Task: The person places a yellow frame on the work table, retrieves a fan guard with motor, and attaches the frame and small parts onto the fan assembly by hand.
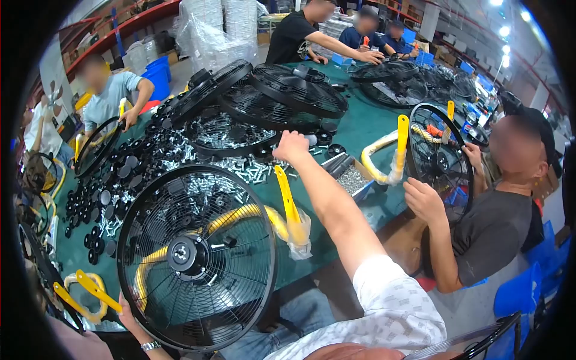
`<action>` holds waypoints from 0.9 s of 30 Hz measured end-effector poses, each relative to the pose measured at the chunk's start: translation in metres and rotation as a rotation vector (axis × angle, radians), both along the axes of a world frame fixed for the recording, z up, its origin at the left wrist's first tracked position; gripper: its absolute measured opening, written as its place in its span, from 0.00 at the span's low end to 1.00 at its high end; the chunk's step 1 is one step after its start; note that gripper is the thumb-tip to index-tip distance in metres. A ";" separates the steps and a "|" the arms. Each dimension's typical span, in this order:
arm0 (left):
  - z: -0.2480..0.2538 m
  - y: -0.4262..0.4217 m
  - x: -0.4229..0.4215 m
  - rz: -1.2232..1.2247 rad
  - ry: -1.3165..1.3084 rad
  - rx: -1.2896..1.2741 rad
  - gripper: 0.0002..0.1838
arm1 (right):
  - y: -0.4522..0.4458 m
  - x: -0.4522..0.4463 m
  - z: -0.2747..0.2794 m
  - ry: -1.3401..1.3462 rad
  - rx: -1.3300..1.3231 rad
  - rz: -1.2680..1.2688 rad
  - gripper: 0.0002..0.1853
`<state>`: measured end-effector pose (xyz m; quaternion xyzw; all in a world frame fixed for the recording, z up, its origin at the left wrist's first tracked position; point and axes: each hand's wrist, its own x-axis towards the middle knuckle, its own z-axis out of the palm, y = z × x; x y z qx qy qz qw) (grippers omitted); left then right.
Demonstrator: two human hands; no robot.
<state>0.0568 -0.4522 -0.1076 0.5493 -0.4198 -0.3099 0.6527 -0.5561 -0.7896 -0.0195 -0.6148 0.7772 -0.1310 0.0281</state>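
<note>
A round black fan point(197, 336) with a wire guard and a central hub stands tilted before me. My left hand point(127, 317), a metal watch on its wrist, grips the fan's lower left rim; the guard partly hides its fingers. Through the guard shows a yellow tube stand point(240, 212), its flat yellow bracket point(287, 195) sticking up at right. My right arm stretches over the table, and my right hand point(291, 146) is closed above the far side of the pile of silver bolts point(255, 171). What its fingers hold is hidden. Beside it lies a grey round cap point(311, 140).
Black round knobs point(90, 204) heap up at left. Stacked fan guards point(282, 90) rise behind. An open box of small screws point(353, 178) stands right of my arm. A co-worker point(492, 222) at right holds another fan point(441, 162); other people work around the green table point(336, 240).
</note>
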 end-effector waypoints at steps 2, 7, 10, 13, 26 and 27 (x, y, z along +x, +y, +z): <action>0.000 0.002 -0.003 0.026 -0.038 -0.008 0.30 | 0.006 0.009 0.003 -0.120 -0.085 0.132 0.35; 0.008 0.001 -0.016 -0.003 -0.020 -0.060 0.29 | 0.007 0.038 -0.035 -0.179 -0.188 0.304 0.36; 0.019 0.004 -0.024 0.032 -0.034 0.013 0.28 | 0.002 0.041 -0.035 -0.322 -0.184 0.184 0.38; 0.011 0.001 -0.024 0.039 -0.025 -0.042 0.24 | 0.003 0.039 -0.035 -0.324 -0.188 0.171 0.38; 0.029 0.006 -0.043 0.025 0.075 0.011 0.30 | 0.077 -0.029 0.078 -0.924 -0.359 0.259 0.35; 0.031 0.006 -0.047 0.031 0.083 0.009 0.30 | 0.096 -0.032 0.096 -0.864 -0.431 0.312 0.34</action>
